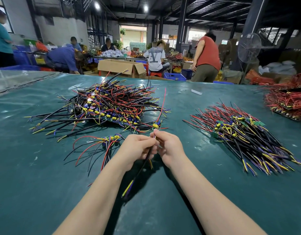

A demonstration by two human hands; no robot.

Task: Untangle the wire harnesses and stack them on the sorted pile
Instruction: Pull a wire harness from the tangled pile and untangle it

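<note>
Workshop floor is busy in the background; the green-covered table [44,184] carries the work. Both grips meet on one wire harness [147,158]. The left grip [137,148] has its fingers curled round the black cable. The right grip [170,146] pinches the thin leads just above, nearer the small board [157,125].

That board sits just beyond the grips, at the near edge of the tangled pile [109,106]. Whether its red lead is clear of the pile cannot be told. The cable's free end trails back from the grips toward the person.

Judgement: the two holds are set close together to steady the cable while the leads are drawn loose. A pull made far from the board would likely drag neighbouring wires along.

The sorted pile [244,133] lies well to the right of the grips. Its wires all run one way, presumably so each added piece stacks flat. A few loose harnesses [110,139] lie just left of the grips.

Step in hand: separating. Stacking is not yet done.
</note>
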